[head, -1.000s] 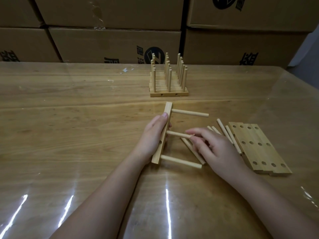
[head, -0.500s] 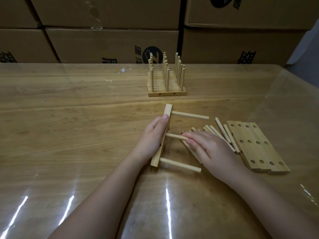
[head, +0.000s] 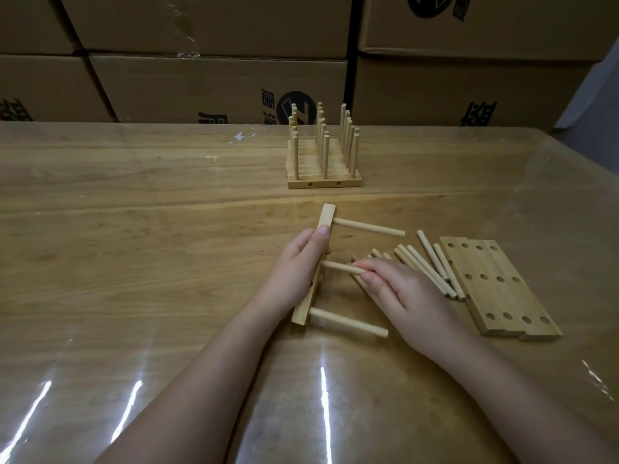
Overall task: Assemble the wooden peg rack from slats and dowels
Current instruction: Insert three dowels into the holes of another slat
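Observation:
A wooden slat (head: 326,217) stands on its edge on the table, and my left hand (head: 294,272) grips it from the left side. Three dowels stick out of it to the right: a top dowel (head: 368,227), a middle dowel (head: 338,266) and a bottom dowel (head: 348,321). My right hand (head: 405,293) pinches the free end of the middle dowel between thumb and forefinger. Its palm lies over part of a heap of loose dowels (head: 432,266). A stack of drilled slats (head: 499,289) lies flat to the right.
A finished peg rack (head: 323,162) stands farther back on the table (head: 134,246), which has a glossy clear cover. Stacked cardboard boxes (head: 217,85) wall off the far edge. The table's right edge runs diagonally at the far right.
My right hand has slid a little left along the middle dowel toward the slat. My left hand keeps the same hold on the slat.

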